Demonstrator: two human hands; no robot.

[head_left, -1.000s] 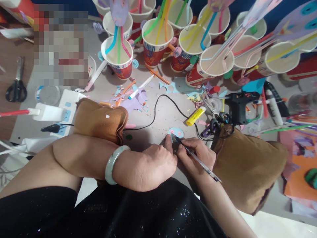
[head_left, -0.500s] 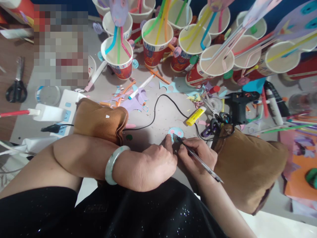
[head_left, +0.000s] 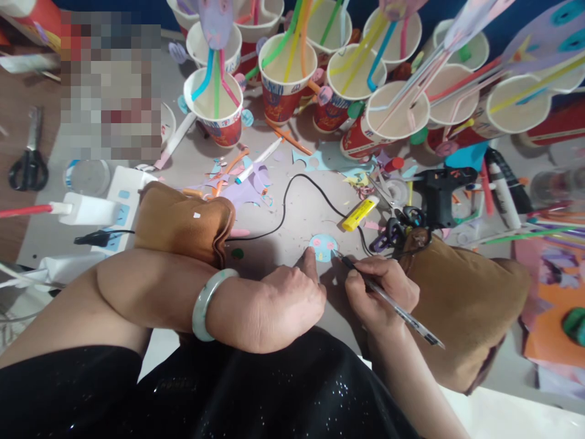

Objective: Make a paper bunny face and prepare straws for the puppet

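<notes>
A round light-blue paper face (head_left: 323, 249) with pink spots and a small yellow mark lies flat on the table. My left hand (head_left: 292, 299), wearing a pale green bangle (head_left: 204, 305) at the wrist, holds it down with the outstretched index finger; the other fingers are curled under and mostly hidden. In my right hand (head_left: 384, 289) is a slim clear-barrelled pen (head_left: 402, 314), gripped between thumb and fingers. Its tip is at the right edge of the paper face, and I cannot tell whether it touches.
Paper cups (head_left: 214, 113) with coloured straws crowd the back. A yellow glue stick (head_left: 360, 213), scissors (head_left: 404, 222) and a black glue gun (head_left: 443, 192) lie right of centre. Brown cushions (head_left: 466, 311) flank my arms. A black cable (head_left: 286, 204) crosses the table past paper scraps to a power strip (head_left: 130, 192).
My right hand has shifted right with the pen, uncovering more of the paper face and its yellow mark. My left hand stays in place.
</notes>
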